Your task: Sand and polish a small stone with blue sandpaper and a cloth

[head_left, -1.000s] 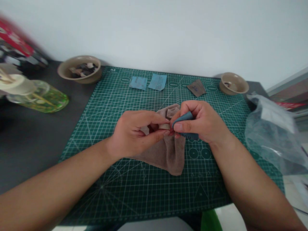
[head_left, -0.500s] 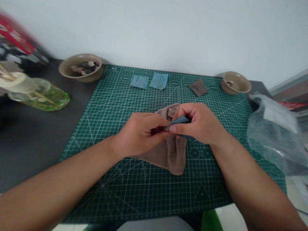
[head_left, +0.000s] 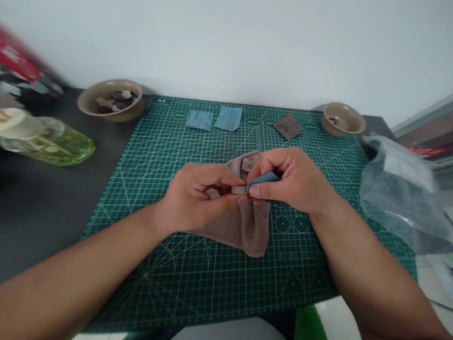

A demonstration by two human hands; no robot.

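Observation:
My left hand (head_left: 200,196) pinches a small pale piece (head_left: 239,190), perhaps stone, between thumb and fingertips. Against its right end, my right hand (head_left: 288,179) presses a folded bit of blue sandpaper (head_left: 264,178), closed between thumb and fingers. Both hands meet above a brownish cloth (head_left: 230,229) that lies rumpled on the green cutting mat (head_left: 170,165). Another small light piece (head_left: 249,163) rests on the cloth's far end, partly behind my right fingers.
Two blue sandpaper squares (head_left: 229,118) and a brown square (head_left: 287,126) lie at the mat's back. A bowl of small pieces (head_left: 134,111) stands left, a smaller bowl (head_left: 348,125) right. A glass bottle with green liquid (head_left: 67,146) and a clear plastic bag (head_left: 399,189) flank the mat.
My left fingers have shifted slightly left and opened a little, so more of the pale piece shows. My right hand keeps its hold on the sandpaper. The whole view has shifted slightly.

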